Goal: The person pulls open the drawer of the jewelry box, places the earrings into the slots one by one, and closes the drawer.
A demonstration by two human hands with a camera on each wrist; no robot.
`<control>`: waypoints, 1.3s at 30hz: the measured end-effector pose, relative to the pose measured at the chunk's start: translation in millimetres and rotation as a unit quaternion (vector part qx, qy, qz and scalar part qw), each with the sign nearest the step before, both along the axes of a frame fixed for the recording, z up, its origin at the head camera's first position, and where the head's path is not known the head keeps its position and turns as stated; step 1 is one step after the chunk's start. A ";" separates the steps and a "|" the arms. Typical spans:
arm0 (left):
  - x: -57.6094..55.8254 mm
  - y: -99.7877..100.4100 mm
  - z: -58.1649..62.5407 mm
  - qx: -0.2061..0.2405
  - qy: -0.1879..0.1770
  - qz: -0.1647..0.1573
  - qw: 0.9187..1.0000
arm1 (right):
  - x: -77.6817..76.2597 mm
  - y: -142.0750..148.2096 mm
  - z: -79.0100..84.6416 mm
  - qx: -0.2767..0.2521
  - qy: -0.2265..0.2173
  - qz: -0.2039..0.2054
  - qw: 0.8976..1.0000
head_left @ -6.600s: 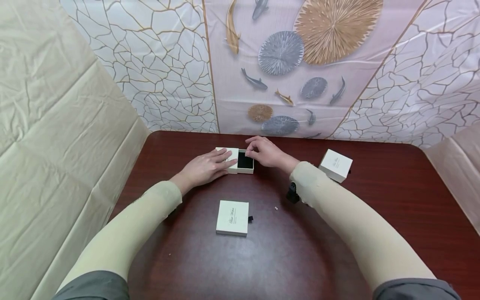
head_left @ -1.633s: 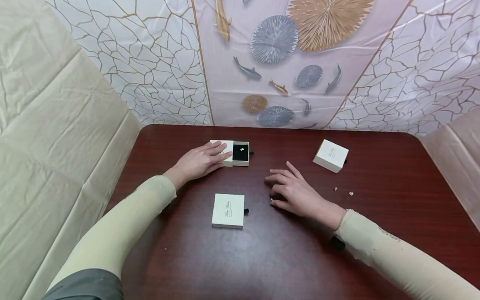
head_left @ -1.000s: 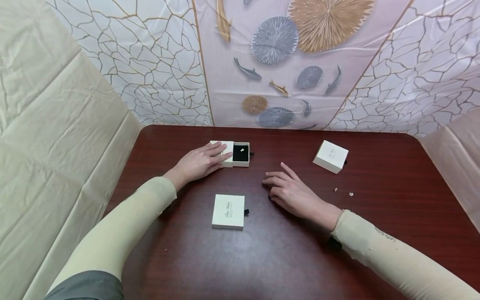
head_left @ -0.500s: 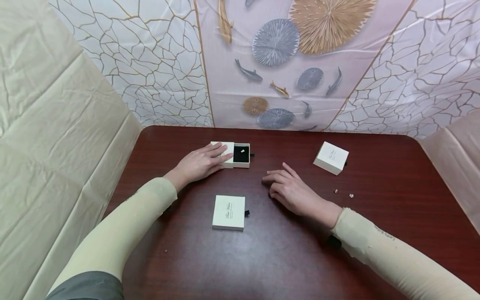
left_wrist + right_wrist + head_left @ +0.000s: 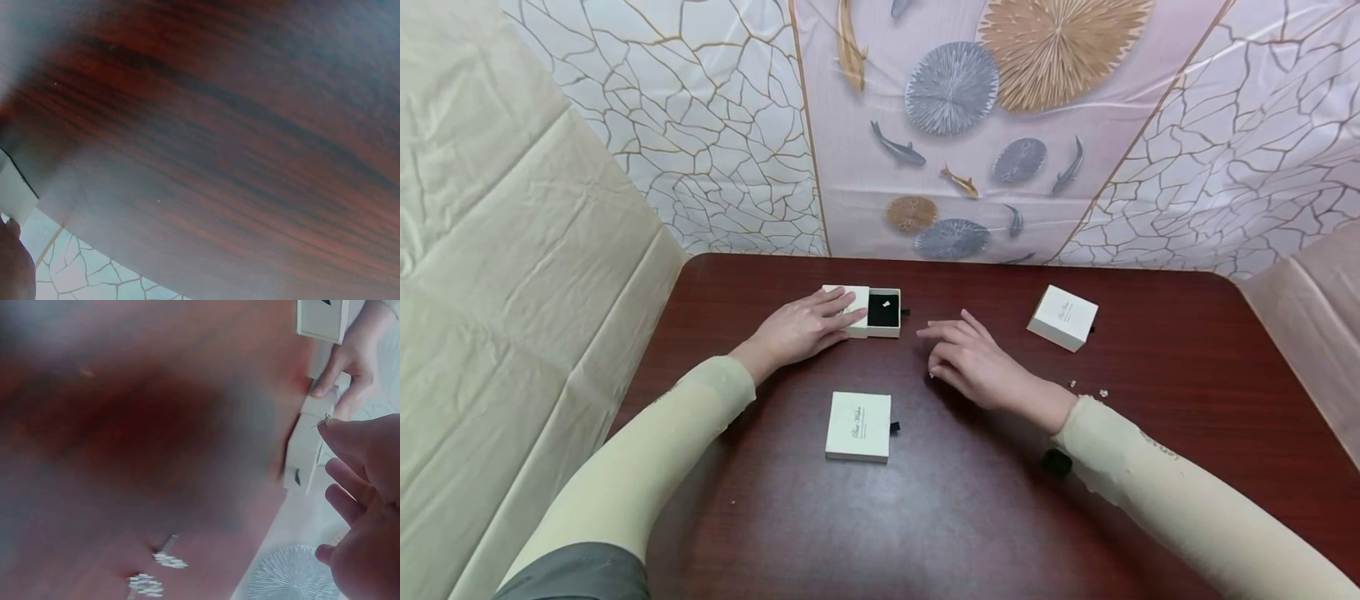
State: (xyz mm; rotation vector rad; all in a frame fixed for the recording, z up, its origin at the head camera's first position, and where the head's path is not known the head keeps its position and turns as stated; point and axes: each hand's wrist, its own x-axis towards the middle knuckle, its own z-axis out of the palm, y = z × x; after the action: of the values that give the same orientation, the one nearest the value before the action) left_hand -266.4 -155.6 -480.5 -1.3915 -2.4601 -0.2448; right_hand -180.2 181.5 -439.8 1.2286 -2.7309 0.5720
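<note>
My left hand [image 5: 799, 327] lies over the sleeve of a white jewelry box [image 5: 859, 301]. In the right wrist view its thumb sits on the box's side and fingers reach across the top, holding it. The box's drawer [image 5: 884, 332] is slid partly out to the right, showing a black pad with one small earring [image 5: 886, 304] on it. Right of the drawer hovers my right hand [image 5: 981, 364]. Between its thumb and index finger it pinches a tiny stud earring [image 5: 326, 420], whose thin pin shows. The other fingers are loosely spread.
A flat white box [image 5: 858, 426] with a black ribbon tab lies on the dark wooden table [image 5: 865, 533] nearer me. A taller white box [image 5: 1063, 317] stands at back right. Two stud earrings, one [image 5: 1072, 384] beside another [image 5: 1103, 392], lie near my right wrist.
My right hand left the drawer, where an earring now lies on the pad. It picked up the stud earring from the table's middle and has moved slightly up and left. The left hand stays put.
</note>
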 end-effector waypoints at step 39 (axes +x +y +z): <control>1.3 -0.1 1.1 -0.002 -0.012 0.010 1.000 | -84.4 -55.1 13.2 -0.011 -0.110 -0.059 0.992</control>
State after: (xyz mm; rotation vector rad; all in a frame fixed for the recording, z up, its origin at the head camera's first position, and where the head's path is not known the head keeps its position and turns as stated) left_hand -265.1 -155.7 -479.4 -1.3716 -2.4947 -0.2538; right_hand -264.5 126.4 -426.6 1.0462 -2.9431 0.7647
